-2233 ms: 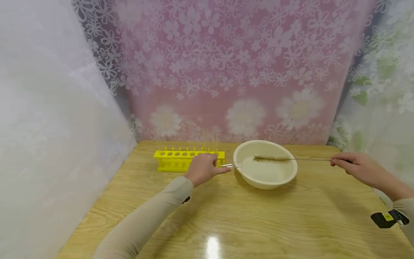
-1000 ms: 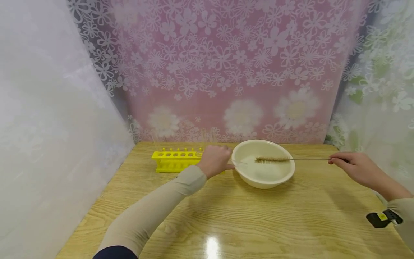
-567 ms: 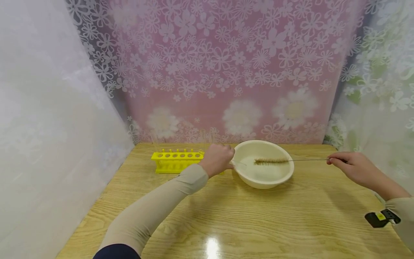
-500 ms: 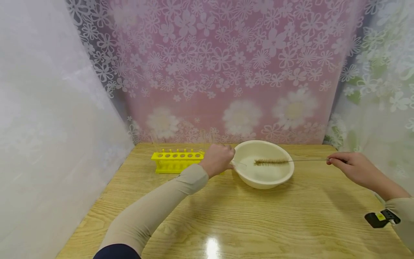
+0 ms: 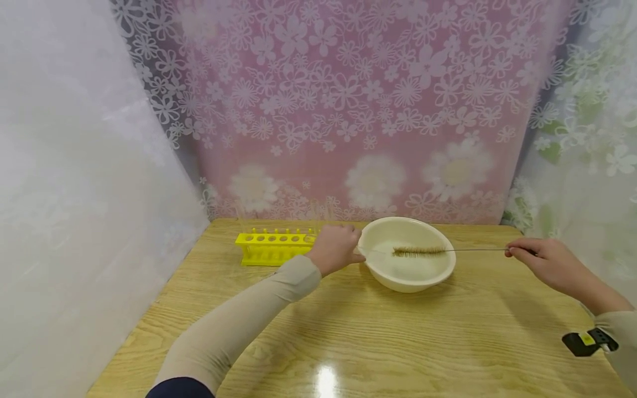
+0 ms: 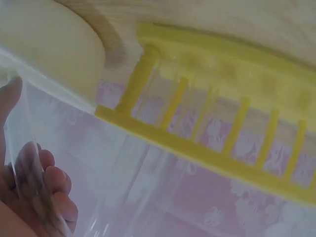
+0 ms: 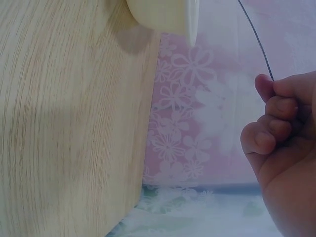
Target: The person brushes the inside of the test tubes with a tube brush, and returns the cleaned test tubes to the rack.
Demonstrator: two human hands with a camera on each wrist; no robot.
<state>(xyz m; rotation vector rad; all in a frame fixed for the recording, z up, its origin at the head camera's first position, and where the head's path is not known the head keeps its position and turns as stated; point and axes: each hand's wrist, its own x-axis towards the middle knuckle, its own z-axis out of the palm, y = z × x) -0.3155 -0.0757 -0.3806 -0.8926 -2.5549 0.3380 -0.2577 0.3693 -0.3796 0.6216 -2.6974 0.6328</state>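
At the left rim of the cream basin (image 5: 405,276), my left hand (image 5: 334,250) holds a clear test tube, its end reaching over the basin. In the left wrist view the see-through test tube (image 6: 22,131) runs between thumb and curled fingers. My right hand (image 5: 552,265), off to the basin's right, pinches the thin twisted wire handle (image 7: 259,42) of a test tube brush. The brush's tan bristles (image 5: 419,251) lie level across the basin's opening, pointing toward the tube's end with a short gap between.
Behind my left hand stands a yellow test tube rack (image 5: 271,239), partly hidden by it, with several clear tubes (image 6: 131,173) upright in it. Everything stands on a wood-grain table (image 5: 398,342). A pink flowered curtain (image 5: 348,110) hangs at the table's back edge.
My left hand has moved right with the test tube, up to the basin's rim, bringing the tube's end nearer the bristles. The right hand and brush have hardly moved.
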